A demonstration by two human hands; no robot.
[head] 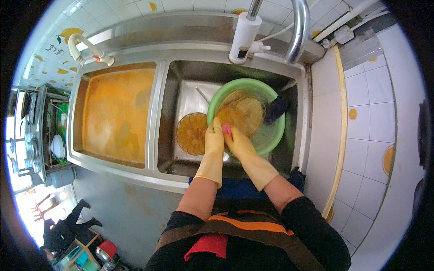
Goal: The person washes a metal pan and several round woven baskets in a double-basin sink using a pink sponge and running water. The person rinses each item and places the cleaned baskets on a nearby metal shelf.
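Note:
Both my hands wear cream rubber gloves over the front left of a green plastic basin (280, 127) in the right sink bowl. My left hand (214, 137) is at the near edge of an amber plate (233, 114) and appears to grip it; its fingertips are partly hidden. My right hand (240, 144) holds a pink scrubbing pad or cloth (226, 129) against that plate. Another round amber dish (252, 111) lies in the basin's water. A dark cloth-like item (276, 109) hangs over the basin's right rim. Left of the basin, a scalloped amber glass plate (191, 133) rests on the sink floor.
The left sink bowl (117, 115) holds cloudy orange water. A cream faucet (90, 50) stands at its back corner. A white filter unit (244, 39) and a curved chrome spout (299, 32) overhang the right bowl. Further left, a person (66, 230) in dark clothing is near a rack.

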